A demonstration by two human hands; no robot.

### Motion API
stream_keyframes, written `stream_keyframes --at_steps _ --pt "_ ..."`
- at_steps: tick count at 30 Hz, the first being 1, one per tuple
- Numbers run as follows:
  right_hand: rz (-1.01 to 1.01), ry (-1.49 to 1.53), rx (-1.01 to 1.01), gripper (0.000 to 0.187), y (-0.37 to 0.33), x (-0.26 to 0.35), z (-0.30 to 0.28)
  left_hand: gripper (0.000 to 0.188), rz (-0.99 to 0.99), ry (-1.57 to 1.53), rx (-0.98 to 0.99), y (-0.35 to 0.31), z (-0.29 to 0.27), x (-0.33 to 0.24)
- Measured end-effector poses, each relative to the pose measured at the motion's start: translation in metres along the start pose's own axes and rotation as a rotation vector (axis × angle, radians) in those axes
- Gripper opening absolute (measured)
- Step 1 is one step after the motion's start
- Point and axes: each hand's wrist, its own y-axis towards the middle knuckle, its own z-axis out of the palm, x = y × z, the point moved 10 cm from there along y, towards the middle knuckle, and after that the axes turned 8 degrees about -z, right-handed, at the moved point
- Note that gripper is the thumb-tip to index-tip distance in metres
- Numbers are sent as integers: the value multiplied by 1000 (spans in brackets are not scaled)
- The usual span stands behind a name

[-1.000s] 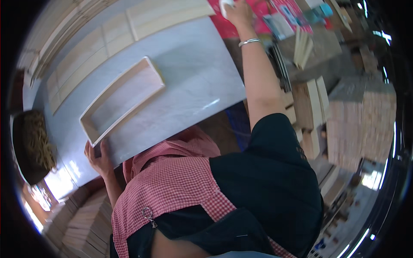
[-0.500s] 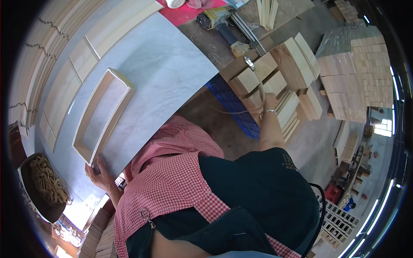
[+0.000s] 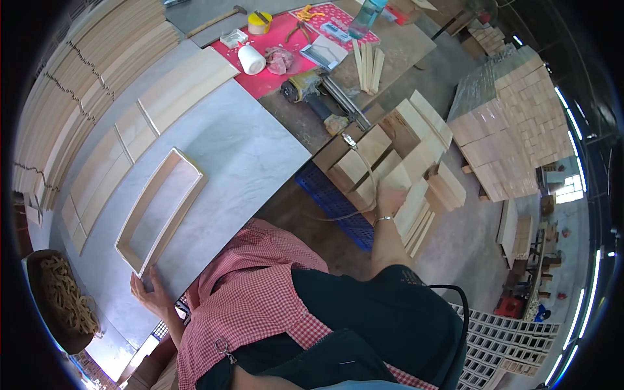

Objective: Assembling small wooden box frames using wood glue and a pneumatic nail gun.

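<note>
A long, narrow wooden frame (image 3: 170, 224) with a curved side stands on the grey marbled tabletop (image 3: 250, 136). My left hand (image 3: 155, 298) grips its near corner, the thumb on one side and the fingers on the other. To the right, my right hand (image 3: 391, 197) reaches among wooden pieces above a blue plastic crate (image 3: 335, 211). Its fingers are partly hidden and look closed on a small pale wooden board (image 3: 395, 175). Wooden blocks (image 3: 363, 151) lie just beyond that hand, and a clear hose with a metal fitting (image 3: 351, 141) passes beside it.
Flat wooden strips (image 3: 133, 140) and stacked boards (image 3: 84, 84) line the tabletop's far left. A bin of wood strips (image 3: 65, 299) stands at the left. Beyond lie a white bottle (image 3: 251, 60), tape (image 3: 259, 23) and a hammer (image 3: 218, 21). A wrapped wood stack (image 3: 513, 123) stands right.
The view has shifted, bringing more of the red-covered table into sight. My left hand stays at the frame's corner. By my right hand, a pale board now shows at a different tilt.
</note>
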Motion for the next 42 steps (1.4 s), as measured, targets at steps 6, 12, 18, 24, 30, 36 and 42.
stream_keyframes --at_steps 6,12,18,24,30,36,42 --pt "-626 216 -576 91 -19 119 -116 59 2 -3 0 4 4 -7" --pt "-1306 703 322 87 -147 359 -112 45 -79 -243 50 -2 -10 -45" --pt "-2161 560 925 84 -400 467 -96 38 52 -220 -3 -10 -45 -67" --pt "-2489 309 1039 84 -480 485 -73 36 -126 -248 -20 -15 -58 -56" --pt "-2574 136 1050 84 -486 495 -53 33 -108 -271 4 -11 -60 -65" --pt "-2536 61 1085 83 -478 502 -40 29 -44 -178 -13 -7 -57 -77" --pt "-2546 80 1066 83 -481 494 -27 27 24 -51 -63 -7 -62 -81"
